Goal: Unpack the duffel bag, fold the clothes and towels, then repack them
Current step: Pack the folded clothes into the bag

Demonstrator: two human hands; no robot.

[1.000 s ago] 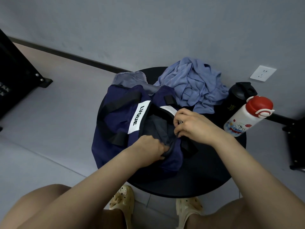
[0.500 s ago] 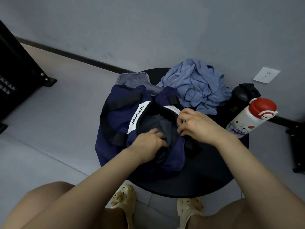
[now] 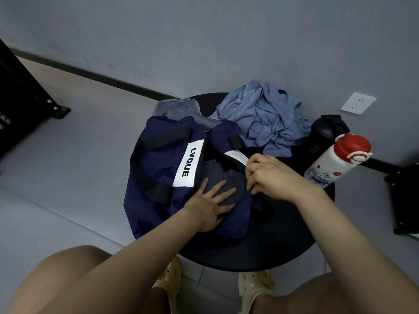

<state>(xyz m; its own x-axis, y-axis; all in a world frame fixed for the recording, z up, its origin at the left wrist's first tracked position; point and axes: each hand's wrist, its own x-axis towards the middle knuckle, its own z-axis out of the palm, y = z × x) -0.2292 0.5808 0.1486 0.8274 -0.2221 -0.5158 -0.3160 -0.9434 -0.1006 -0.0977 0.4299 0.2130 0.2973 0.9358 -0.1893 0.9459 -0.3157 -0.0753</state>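
Observation:
A navy duffel bag [image 3: 158, 177] with a white LVQUE label lies on the small round black table [image 3: 283, 234], its mouth open toward me. Dark grey cloth [image 3: 215, 175] fills the opening. My left hand [image 3: 210, 207] lies flat with fingers spread, pressing on that cloth and the bag's near edge. My right hand [image 3: 269, 175] has its fingers curled and pinches the right rim of the bag's opening. A crumpled light blue garment [image 3: 265, 116] sits loose on the table behind the bag. A grey cloth [image 3: 176, 109] pokes out at the bag's far end.
A white bottle with a red cap [image 3: 335, 159] and a black bottle [image 3: 326, 134] stand at the table's right edge. The wall with a socket [image 3: 358, 103] is close behind. Black furniture [image 3: 25, 105] stands at left and a black frame [image 3: 405, 200] at right. My knees and sandals are below.
My left hand has gone from a fist gripping the cloth inside the bag to a flat, spread hand pressing on it. The right hand stays pinching the bag's rim.

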